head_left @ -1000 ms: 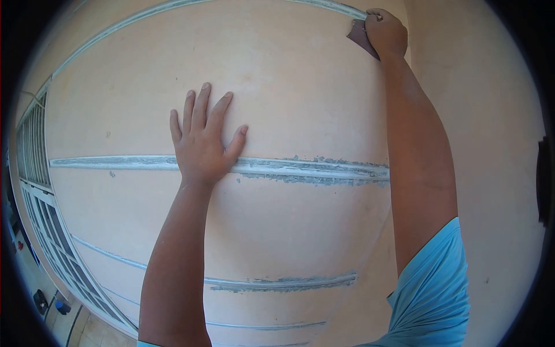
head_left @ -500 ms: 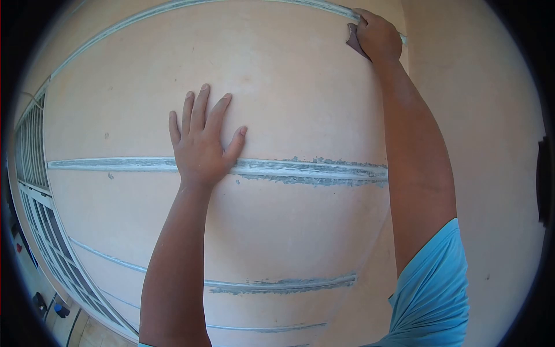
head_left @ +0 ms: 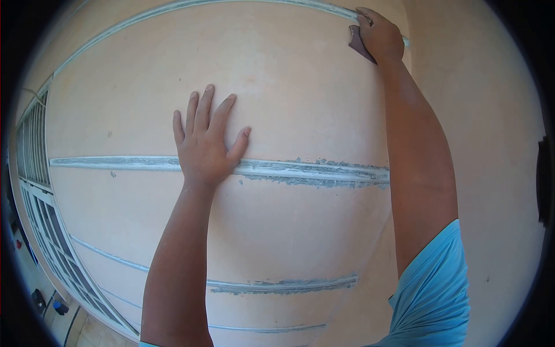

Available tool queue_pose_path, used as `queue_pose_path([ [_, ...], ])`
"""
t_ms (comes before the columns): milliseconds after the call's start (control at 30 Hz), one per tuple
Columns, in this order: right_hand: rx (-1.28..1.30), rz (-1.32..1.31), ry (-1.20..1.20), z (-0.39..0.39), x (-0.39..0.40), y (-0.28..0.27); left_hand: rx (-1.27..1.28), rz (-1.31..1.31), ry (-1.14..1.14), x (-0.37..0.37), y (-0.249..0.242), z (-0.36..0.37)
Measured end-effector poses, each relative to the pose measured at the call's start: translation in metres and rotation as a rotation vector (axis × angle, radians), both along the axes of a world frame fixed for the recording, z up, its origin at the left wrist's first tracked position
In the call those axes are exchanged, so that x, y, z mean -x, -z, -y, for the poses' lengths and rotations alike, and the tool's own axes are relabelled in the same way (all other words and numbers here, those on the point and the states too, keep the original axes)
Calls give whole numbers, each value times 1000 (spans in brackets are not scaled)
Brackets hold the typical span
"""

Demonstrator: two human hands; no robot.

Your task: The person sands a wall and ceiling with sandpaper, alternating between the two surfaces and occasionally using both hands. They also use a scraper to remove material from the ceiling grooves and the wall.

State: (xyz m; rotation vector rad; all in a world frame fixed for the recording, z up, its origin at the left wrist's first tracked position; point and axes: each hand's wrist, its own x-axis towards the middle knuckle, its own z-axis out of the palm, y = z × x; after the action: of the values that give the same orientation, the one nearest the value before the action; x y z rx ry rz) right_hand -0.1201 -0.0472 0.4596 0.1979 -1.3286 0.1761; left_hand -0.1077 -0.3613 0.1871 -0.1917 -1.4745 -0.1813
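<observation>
My left hand (head_left: 208, 141) lies flat on the peach wall (head_left: 300, 104) with its fingers spread. Its heel overlaps the middle groove (head_left: 312, 172), a pale blue-white strip with rough grey, chipped edges. High at the right, my right hand (head_left: 381, 37) is closed on a piece of dark brown sandpaper (head_left: 359, 46), which sticks out below the fingers. That hand presses against the top groove (head_left: 260, 2) close to its right end. The part of the sandpaper under the fingers is hidden.
Lower down, another groove (head_left: 283, 285) with grey edges crosses the wall. To the right stands a plain side wall (head_left: 480, 144) meeting it at a corner. At the left are a louvred window (head_left: 33, 147) and a white barred door or window frame (head_left: 63, 254). Small objects lie on the floor (head_left: 92, 332).
The view has shifted slightly, so both hands appear a little further right. My right hand still holds the sandpaper at the top groove, and my left stays flat on the wall.
</observation>
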Motion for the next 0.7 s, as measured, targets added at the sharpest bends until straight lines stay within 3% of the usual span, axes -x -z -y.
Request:
queue_pose_path([
  [267, -17, 315, -80, 23, -52, -12, 0, -6, 6, 1, 0, 1],
  [400, 77, 316, -194, 25, -54, -16, 1, -3, 5, 1, -1, 0],
  [467, -18, 218, -33, -6, -10, -52, -6, -1, 1, 1, 0, 2],
  [700, 23, 253, -27, 1, -18, -45, -3, -7, 15, 1, 0, 1],
])
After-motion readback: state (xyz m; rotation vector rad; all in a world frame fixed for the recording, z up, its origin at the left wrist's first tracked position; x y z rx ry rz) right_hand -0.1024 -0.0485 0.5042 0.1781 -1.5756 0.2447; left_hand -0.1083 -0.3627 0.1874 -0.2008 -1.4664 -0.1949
